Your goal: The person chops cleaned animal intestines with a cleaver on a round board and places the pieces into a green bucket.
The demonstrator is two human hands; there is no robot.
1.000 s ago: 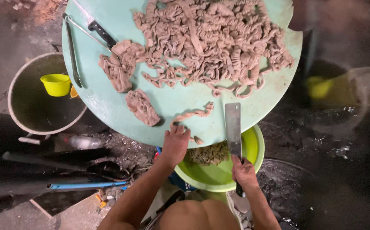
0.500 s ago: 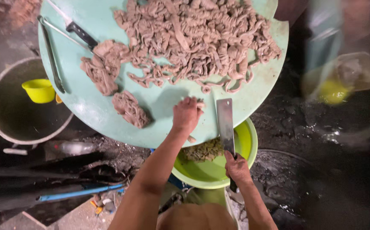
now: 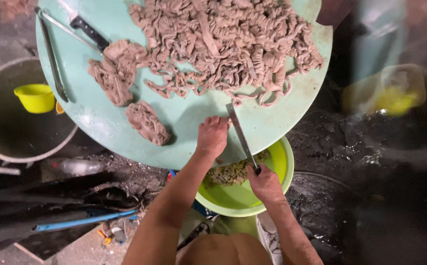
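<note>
The right hand [image 3: 264,184] grips a cleaver [image 3: 241,135], blade on the round green surface [image 3: 189,118] edge. The left hand [image 3: 212,136] presses flat beside it, fingers curled. Keeping fingertips clear of the blade seems wise; cut pieces lie in the green basin [image 3: 277,189] below.

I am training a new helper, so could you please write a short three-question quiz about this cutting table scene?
1. True or false: the right hand grips a cleaver.
2. What sits below the table edge, under the cleaver? A) a green basin B) a red crate C) a wooden stool
3. What does the left hand rest on?

Key
1. True.
2. A: the green basin holds cut pieces.
3. The round table top, palm down, beside the cleaver blade.
</note>
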